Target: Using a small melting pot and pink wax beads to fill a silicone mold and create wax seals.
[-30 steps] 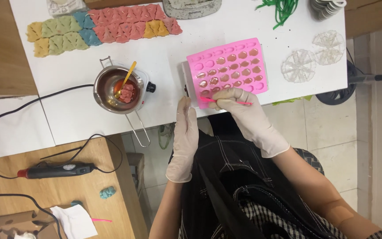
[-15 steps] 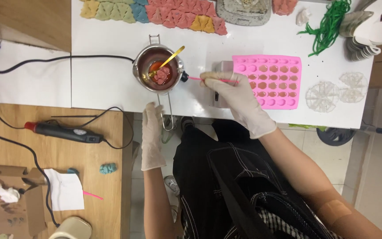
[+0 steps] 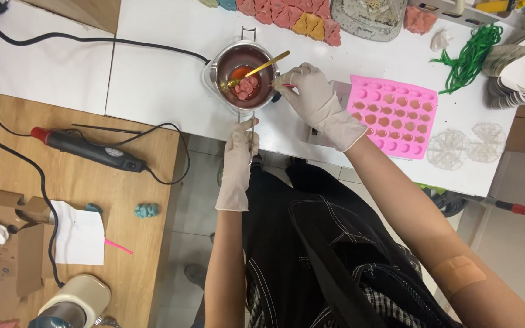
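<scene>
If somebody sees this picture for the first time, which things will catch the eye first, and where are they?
The pink mould stands out first, lying on the white table at the right. Next comes the metal pot at the table's centre, with pink pieces and a gold spoon inside. The right hand reaches to the pot's rim, and the left hand is at the pot's wire handle.

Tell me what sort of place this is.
Likely a small craft workshop for melting and casting, perhaps wax: a small metal melting pot of reddish liquid, a pink silicone mould with filled cavities, and coloured cast pieces lie on the white table.
</scene>
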